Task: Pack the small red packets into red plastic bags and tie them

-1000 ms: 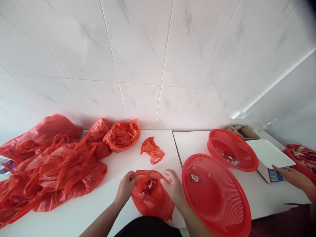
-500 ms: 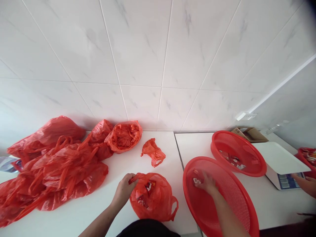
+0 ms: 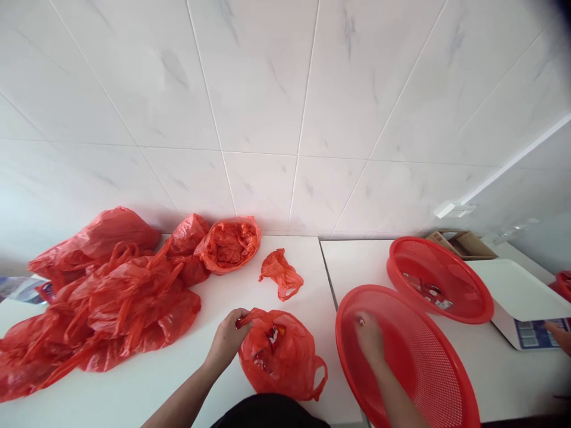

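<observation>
My left hand [image 3: 228,339] pinches the left edge of a red plastic bag [image 3: 297,377] that stands open on the white table in front of me. Small red packets with white and dark print [image 3: 261,358] lie inside it. To the right, my right hand [image 3: 371,337] is down in a large red plastic basket [image 3: 414,389], fingers closed around a small packet [image 3: 361,321]. Only a whitish bit of that packet shows; the hand hides the rest.
Red plastic bags [image 3: 129,297] are heaped at left; another bag [image 3: 232,244] stuffed with red plastic and a loose bag [image 3: 282,274] lie behind. At right are a second red basket [image 3: 473,285], a cardboard box [image 3: 473,245], a scale [image 3: 520,288] and another person's hand [image 3: 559,337].
My right hand has closed over the packet on the basket's bottom. My left hand keeps its hold on the bag. The view has shifted slightly, and the other person's hand shows less.
</observation>
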Demonstrator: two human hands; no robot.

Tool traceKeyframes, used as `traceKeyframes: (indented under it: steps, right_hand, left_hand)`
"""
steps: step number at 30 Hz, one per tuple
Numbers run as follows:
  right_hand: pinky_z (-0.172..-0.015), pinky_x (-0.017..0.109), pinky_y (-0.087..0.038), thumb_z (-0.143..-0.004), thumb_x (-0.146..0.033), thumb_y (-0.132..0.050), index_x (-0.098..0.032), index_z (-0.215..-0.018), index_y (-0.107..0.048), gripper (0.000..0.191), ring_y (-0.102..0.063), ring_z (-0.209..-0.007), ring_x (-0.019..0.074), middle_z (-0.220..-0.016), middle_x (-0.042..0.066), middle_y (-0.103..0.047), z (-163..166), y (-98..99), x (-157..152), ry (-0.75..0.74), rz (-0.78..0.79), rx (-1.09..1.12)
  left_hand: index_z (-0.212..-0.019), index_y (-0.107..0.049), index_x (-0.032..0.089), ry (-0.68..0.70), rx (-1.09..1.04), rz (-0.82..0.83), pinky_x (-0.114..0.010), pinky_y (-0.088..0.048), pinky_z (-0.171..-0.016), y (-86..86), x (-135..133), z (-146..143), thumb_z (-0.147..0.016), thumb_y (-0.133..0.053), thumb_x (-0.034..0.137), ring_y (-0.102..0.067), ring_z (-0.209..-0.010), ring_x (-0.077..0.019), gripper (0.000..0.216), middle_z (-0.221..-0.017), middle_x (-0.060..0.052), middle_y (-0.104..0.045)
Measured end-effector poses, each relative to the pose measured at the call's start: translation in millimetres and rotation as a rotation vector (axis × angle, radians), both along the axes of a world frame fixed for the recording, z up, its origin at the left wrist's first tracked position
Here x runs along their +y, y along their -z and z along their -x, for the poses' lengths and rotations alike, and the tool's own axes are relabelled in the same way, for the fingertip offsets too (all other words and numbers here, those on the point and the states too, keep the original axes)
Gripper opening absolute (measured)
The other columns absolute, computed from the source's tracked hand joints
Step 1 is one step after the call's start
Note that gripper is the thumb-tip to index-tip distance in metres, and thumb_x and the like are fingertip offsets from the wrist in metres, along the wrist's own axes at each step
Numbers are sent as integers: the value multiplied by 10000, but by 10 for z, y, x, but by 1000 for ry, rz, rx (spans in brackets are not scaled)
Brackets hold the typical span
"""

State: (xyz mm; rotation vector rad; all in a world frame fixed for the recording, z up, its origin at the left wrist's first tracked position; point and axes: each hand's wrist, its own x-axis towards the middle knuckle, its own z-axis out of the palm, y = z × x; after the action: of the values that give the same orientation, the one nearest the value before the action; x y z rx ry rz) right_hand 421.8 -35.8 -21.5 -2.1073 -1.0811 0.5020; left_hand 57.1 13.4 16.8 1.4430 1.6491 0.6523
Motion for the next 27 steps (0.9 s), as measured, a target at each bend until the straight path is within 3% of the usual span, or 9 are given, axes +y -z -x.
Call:
traceKeyframes:
  steps: [3,7,11,13,16,20,22,24,27]
  right_hand:
    - [-747,317,-477,-781,-313,-483,-219,-830,-603,160,-596,-874,222,-927,70,-642,376,-236,14,-148,-100,103]
    - [-721,271,-490,-789,-236,-494,-232,-789,-587,93,-599,-841,181,-901,44,-613,1112,-531,-49,-499,-144,299]
    - [-868,285,-491,-731,-176,-542,-284,-1098,-604,387,-606,-1013,179,-1137,23,-620,1508,-663,-102,-668,-43,360]
    - [-962,308,-452,-732,-181,-552,-298,-1224,-552,506,-573,-1119,189,-1241,24,-592,1474,-680,-122,-683,18,282]
    - [-999,352,-424,-733,-181,-561,-260,-1230,-570,504,-557,-1145,221,-1252,56,-599,1260,-617,-210,-775,168,40]
    - [-999,464,-414,-585,-160,-738,-257,-1184,-618,619,-486,-1234,337,-1422,94,-498,1011,-323,-479,-996,340,-391]
    - [-1002,505,-408,-586,-119,-752,-235,-1085,-670,518,-465,-1265,377,-1453,104,-476,958,-158,-607,-1051,385,-548]
    - [-981,501,-424,-687,-56,-656,-212,-921,-715,287,-504,-1236,366,-1338,104,-590,930,-82,-668,-1047,371,-636]
    - [-848,414,-487,-786,-26,-508,-219,-752,-699,274,-631,-1004,278,-965,72,-725,885,-261,-613,-959,218,-593]
  left_hand:
    - [-770,-631,202,-16,-7,7,-274,-416,-664,-32,18,-7,-712,-549,328,-584,-711,-194,161,-734,-10,-654]
    - [-777,-640,202,-21,-45,-1,-272,-421,-657,-73,40,-27,-714,-559,343,-594,-709,-194,174,-734,-10,-662]
    - [-782,-644,197,-24,-72,13,-272,-432,-661,-106,30,-27,-710,-574,339,-600,-710,-192,174,-742,-13,-673]
    - [-784,-641,193,-24,-89,10,-273,-437,-664,-120,13,-8,-712,-574,341,-600,-716,-194,177,-756,-19,-678]
    - [-792,-643,189,-26,-86,4,-275,-440,-668,-146,-16,39,-713,-569,344,-600,-725,-197,189,-766,-21,-680]
    - [-818,-646,183,-7,-73,9,-279,-442,-663,-176,-33,106,-721,-557,337,-599,-718,-194,202,-770,-22,-681]
    - [-794,-638,182,0,-52,-18,-281,-434,-658,-181,-23,140,-724,-557,343,-590,-705,-191,193,-742,-18,-667]
    - [-755,-619,181,-5,-34,-42,-283,-425,-648,-202,-4,177,-735,-551,355,-574,-681,-187,187,-697,-10,-640]
    - [-703,-582,183,-28,-36,-72,-282,-418,-636,-352,17,231,-757,-535,344,-552,-656,-176,176,-654,2,-599]
